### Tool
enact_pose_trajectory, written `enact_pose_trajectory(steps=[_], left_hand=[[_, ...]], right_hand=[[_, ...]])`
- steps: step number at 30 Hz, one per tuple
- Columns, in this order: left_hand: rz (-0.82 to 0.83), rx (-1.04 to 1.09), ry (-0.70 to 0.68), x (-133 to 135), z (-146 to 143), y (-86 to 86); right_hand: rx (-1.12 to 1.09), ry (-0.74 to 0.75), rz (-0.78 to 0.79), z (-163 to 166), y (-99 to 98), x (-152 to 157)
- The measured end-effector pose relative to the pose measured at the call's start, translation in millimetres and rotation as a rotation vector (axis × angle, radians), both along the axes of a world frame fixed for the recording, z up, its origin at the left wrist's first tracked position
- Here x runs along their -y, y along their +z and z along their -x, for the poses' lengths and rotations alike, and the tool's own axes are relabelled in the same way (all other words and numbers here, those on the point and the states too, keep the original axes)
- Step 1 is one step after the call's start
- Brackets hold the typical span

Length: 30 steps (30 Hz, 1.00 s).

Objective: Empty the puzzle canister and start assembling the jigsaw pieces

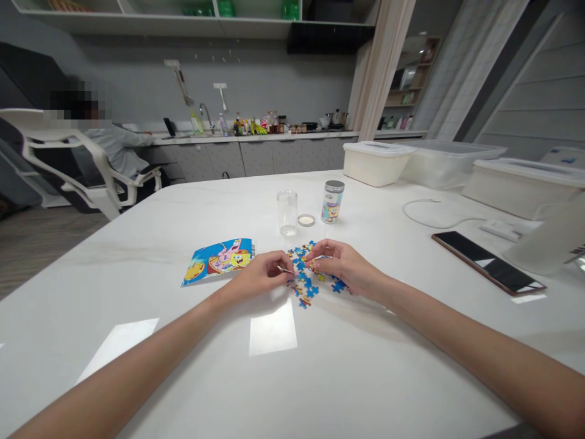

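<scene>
Loose jigsaw puzzle pieces (307, 285), mostly blue with some yellow and pink, lie in a small heap on the white table (292, 378). My left hand (265, 272) is at the heap's left edge, its thumb and fingers closed on a puzzle piece seen edge-on. Over the right side of the heap, my right hand (345, 266) pinches a puzzle piece with some yellow on it; the fingers partly cover it. Left of the heap, a picture sheet (219, 259) with cartoon figures on blue lies partly behind my left hand.
Behind the heap stand a clear jar (287, 213), a loose round lid (306, 220) and a printed can (332, 202). A phone (487, 261), a white cable (411, 213) and storage boxes (377, 164) are on the right. A person (121, 149) sits at the far left by the counter.
</scene>
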State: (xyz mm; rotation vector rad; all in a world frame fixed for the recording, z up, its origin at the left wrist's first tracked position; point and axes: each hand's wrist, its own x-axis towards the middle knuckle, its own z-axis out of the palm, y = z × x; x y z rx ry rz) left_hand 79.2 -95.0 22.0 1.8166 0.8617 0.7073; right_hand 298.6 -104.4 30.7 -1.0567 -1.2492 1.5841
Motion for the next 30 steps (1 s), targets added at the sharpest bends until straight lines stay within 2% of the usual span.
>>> enact_pose_trajectory(steps=[4, 9, 14, 22, 30], left_hand=[[0.002, -0.029, 0.004, -0.4, -0.2, -0.1], [0.044, 0.048, -0.005, -0.4, -0.7, -1.3], [0.055, 0.035, -0.005, -1.3, -0.6, -2.4], [-0.002, -0.038, 0.002, 0.6, 0.9, -0.5], [0.032, 0.04, -0.004, 0.7, 1.4, -1.1]], right_hand=[[-0.058, 0.026, 0.054, -0.6, -0.5, 0.2], [-0.069, 0.079, 0.047, -1.8, -1.6, 0.8], [-0.015, 0.057, 0.002, -0.6, 0.1, 1.3], [0.009, 0.048, 0.046, 0.3, 2.6, 2.1], [-0.041, 0.053, 0.03, -0.3, 2.6, 2.6]])
